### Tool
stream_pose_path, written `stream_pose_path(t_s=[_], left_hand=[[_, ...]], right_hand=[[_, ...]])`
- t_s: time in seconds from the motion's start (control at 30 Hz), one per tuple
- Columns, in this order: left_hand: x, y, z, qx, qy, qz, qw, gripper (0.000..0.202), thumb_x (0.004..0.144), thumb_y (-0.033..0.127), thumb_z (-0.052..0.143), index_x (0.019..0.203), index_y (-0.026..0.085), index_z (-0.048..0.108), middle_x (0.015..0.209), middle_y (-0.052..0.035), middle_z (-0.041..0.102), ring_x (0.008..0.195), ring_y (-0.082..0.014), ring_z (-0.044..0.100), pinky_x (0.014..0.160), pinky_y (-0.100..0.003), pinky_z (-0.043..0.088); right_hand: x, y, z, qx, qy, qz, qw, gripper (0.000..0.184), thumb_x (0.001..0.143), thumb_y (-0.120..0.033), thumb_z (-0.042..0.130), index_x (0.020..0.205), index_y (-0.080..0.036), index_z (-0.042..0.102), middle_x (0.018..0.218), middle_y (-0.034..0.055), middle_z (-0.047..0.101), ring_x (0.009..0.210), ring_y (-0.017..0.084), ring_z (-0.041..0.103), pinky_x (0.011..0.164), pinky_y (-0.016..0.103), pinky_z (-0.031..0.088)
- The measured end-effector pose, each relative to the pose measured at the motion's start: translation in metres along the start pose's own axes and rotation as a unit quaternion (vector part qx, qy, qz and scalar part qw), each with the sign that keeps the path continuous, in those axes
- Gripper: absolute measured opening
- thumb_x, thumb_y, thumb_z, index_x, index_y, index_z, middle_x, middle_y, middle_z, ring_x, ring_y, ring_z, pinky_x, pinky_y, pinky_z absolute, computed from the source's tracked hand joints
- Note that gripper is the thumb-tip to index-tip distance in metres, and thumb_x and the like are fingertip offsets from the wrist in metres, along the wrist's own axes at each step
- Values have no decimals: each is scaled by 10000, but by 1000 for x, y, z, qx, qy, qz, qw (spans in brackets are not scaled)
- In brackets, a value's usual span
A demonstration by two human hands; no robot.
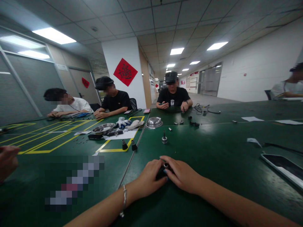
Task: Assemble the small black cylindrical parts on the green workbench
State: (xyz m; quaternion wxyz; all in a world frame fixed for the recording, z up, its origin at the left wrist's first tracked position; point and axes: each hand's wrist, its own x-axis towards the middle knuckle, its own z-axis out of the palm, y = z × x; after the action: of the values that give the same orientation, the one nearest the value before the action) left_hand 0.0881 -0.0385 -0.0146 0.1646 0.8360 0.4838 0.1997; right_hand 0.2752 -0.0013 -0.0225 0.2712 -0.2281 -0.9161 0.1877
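Note:
Both my hands meet low in the middle of the view, over the green table. My left hand [151,171] has its fingers wrapped round the left side of a small black part with a metal ring at its top [166,165]. From the other side, my right hand [183,175] closes round the same part, thumb and fingers against it. Most of the part is hidden by my fingers. Just beyond my hands a silver metal piece with a thin upright stem [164,138] stands on the table. Two black tapered parts with metal tops [124,144] stand further left.
Metal bowls [154,122], gloves [136,125] and paper lie ahead on the green table [213,151]. A phone [284,168] lies at right. Several co-workers sit around; another person's hand [8,162] shows at the left edge. A blurred-out item lies at front left.

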Motion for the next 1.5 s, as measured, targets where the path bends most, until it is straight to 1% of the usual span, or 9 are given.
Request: stream_pose_path(t_s=[0.17, 0.33, 0.43, 0.57, 0.7, 0.97, 1.23, 1.37, 1.5], left_hand=[[-2, 6, -3, -47, 27, 18, 998, 304, 845, 232, 530, 1140, 203, 464, 1108, -83, 583, 1007, -222, 556, 903, -396, 448], [-4, 8, -5, 21, 141, 86, 986, 500, 791, 171, 598, 1239, 208, 377, 1239, -105, 523, 1153, -239, 481, 985, -423, 388], [-4, 12, -7, 80, 124, 132, 980, 337, 812, 154, 577, 1127, 221, 477, 1148, -59, 591, 1112, -221, 502, 978, -401, 379], [-2, 15, -11, 126, 124, 132, 975, 175, 830, 151, 544, 989, 222, 552, 1034, -33, 633, 1070, -216, 515, 967, -394, 365], [2, -4, -17, 192, 159, 80, 965, 100, 842, 182, 532, 925, 220, 573, 980, -39, 622, 1050, -236, 500, 955, -412, 350], [5, -69, -52, 316, 214, -75, 921, 106, 849, 236, 525, 894, 240, 621, 926, -32, 598, 999, -253, 486, 910, -414, 370], [-7, -97, -73, 390, 233, -171, 874, 248, 798, 218, 509, 1023, 242, 611, 1123, -70, 560, 1137, -288, 435, 987, -429, 333], [-11, -110, -73, 382, 276, -261, 842, 451, 758, 190, 502, 1207, 146, 493, 1203, -132, 531, 1159, -307, 442, 996, -424, 340], [-13, -114, -72, 378, 290, -291, 830, 488, 774, 218, 492, 1245, 98, 455, 1244, -165, 518, 1185, -328, 431, 1009, -440, 331]], right_hand=[[-2, 1, -1, -14, 12, 38, 999, 567, 903, -270, 454, 1405, -142, 223, 1266, 164, 520, 1038, 265, 571, 882, 425, 444], [-4, 0, -1, -21, 64, 6, 998, 521, 910, -258, 400, 1381, -142, 211, 1235, 169, 469, 1052, 265, 532, 896, 449, 441], [-5, 1, 1, -36, 123, -13, 992, 453, 912, -220, 366, 1344, -152, 246, 1159, 154, 454, 1003, 255, 525, 850, 440, 470], [-6, 1, 4, -76, 203, -74, 973, 394, 893, -168, 359, 1281, -164, 286, 1103, 136, 415, 1000, 252, 490, 824, 420, 490], [-7, -1, 4, -117, 173, -133, 969, 375, 874, -140, 371, 1246, -158, 326, 1087, 125, 409, 1005, 256, 477, 839, 422, 495], [-8, -3, 3, -112, 157, -139, 971, 365, 882, -120, 377, 1244, -140, 327, 1079, 118, 384, 925, 225, 495, 767, 378, 523], [-6, -3, 4, -111, 132, -127, 977, 373, 867, -103, 365, 1232, -169, 329, 1079, 112, 393, 896, 220, 515, 738, 381, 526], [-7, -3, 4, -100, 114, -117, 981, 391, 858, -98, 365, 1236, -186, 321, 1098, 109, 395, 908, 216, 522, 762, 390, 519], [-7, -4, 2, -91, 97, -103, 986, 392, 852, -96, 379, 1233, -178, 333, 1105, 113, 391, 881, 210, 525, 755, 387, 514]])
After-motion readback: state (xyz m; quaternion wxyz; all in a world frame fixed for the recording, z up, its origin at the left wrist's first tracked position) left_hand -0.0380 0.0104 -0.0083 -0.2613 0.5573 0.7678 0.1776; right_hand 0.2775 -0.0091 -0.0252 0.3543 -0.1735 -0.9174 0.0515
